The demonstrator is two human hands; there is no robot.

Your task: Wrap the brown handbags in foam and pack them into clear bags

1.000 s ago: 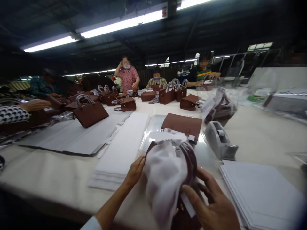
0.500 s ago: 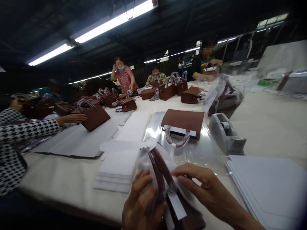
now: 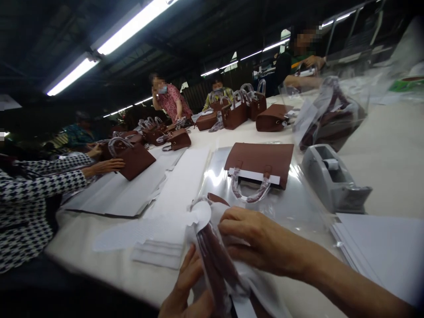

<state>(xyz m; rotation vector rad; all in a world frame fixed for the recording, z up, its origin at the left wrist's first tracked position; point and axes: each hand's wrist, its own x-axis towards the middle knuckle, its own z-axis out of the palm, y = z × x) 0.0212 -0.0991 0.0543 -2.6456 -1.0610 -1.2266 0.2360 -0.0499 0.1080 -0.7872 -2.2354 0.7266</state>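
At the near edge of the table (image 3: 391, 145), head view: brown bag (image 3: 217, 198) low in frame, mostly under your hands, its lower part cut off by the frame. Wrapped handles (image 3: 217, 260) show best. Their long axis slants from upper left, away from you, to lower right, close to you. Your left hand (image 3: 190, 289) lies along the left flank, nearer the lower stretch, fingers pointing up and away; whether it grips or merely steadies, cannot tell, as the palm side is hidden. Your right hand (image 3: 256, 238) comes across from the right, fingers curled and, by the look of it, closed on white wrapping (image 3: 215, 212) just right of the handles' far end. So right hand nearer the far end, left nearer the close end, handles between. White sheet (image 3: 139, 229) trails left from that far end, over the folded padding (image 3: 157, 254). Beyond your right hand, second bag (image 3: 261, 159) lies flat on clear plastic (image 3: 294, 203), handles toward you; tape dispenser (image 3: 331, 181) to its right, paper stack (image 3: 380, 247) nearer you. Far left, a co-worker's hand (image 3: 104, 168) touches another bag (image 3: 135, 161).
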